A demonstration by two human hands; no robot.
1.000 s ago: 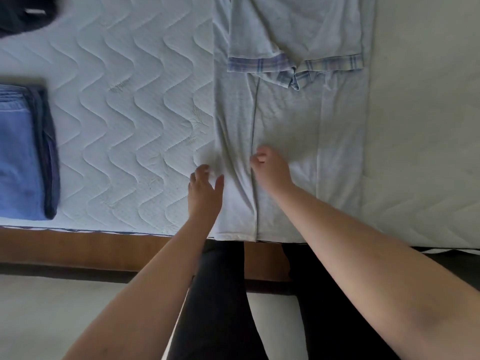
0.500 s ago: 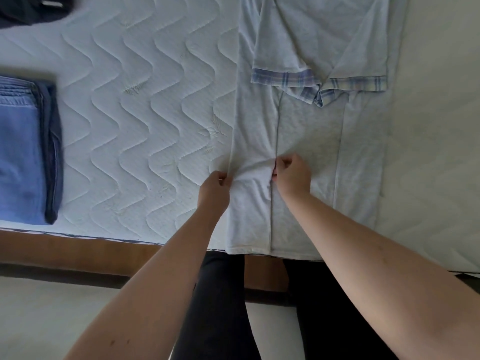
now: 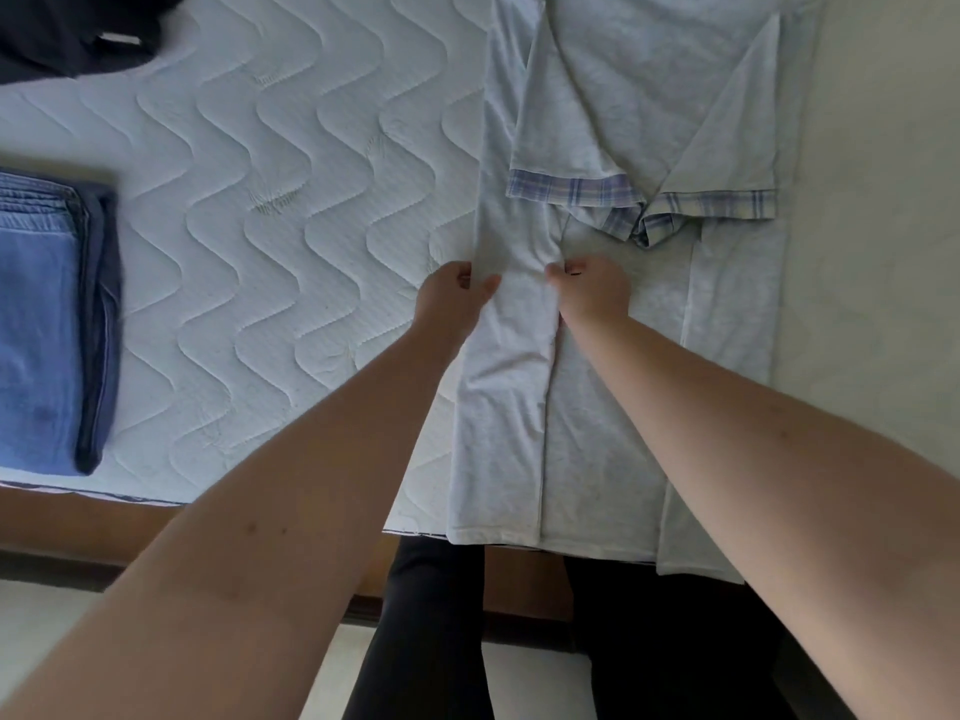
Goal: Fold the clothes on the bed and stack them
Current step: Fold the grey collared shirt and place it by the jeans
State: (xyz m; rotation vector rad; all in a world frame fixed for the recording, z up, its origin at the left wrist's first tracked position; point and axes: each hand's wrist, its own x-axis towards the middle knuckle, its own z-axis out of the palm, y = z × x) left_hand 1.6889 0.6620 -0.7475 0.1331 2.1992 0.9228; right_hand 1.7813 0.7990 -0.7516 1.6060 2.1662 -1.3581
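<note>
A light grey shirt (image 3: pixel 613 407) with plaid-trimmed sleeves (image 3: pixel 571 192) lies lengthwise on the quilted mattress (image 3: pixel 270 210), its sides folded in and both sleeves laid across the chest. My left hand (image 3: pixel 452 298) pinches the outer left edge of the folded left strip. My right hand (image 3: pixel 595 288) pinches the strip's inner edge, about a hand's width to the right. The cloth between the two hands is pulled taut and slightly raised.
A stack of folded blue clothes (image 3: pixel 47 324) sits at the left near the bed's edge. A dark garment (image 3: pixel 72 28) lies at the top left. The wooden bed frame (image 3: pixel 104 522) runs along the near side, with my dark-trousered legs (image 3: pixel 441 641) against it.
My hands went from resting near the hem to pinching both edges of the left strip, then moved farther up the shirt toward the sleeves.
</note>
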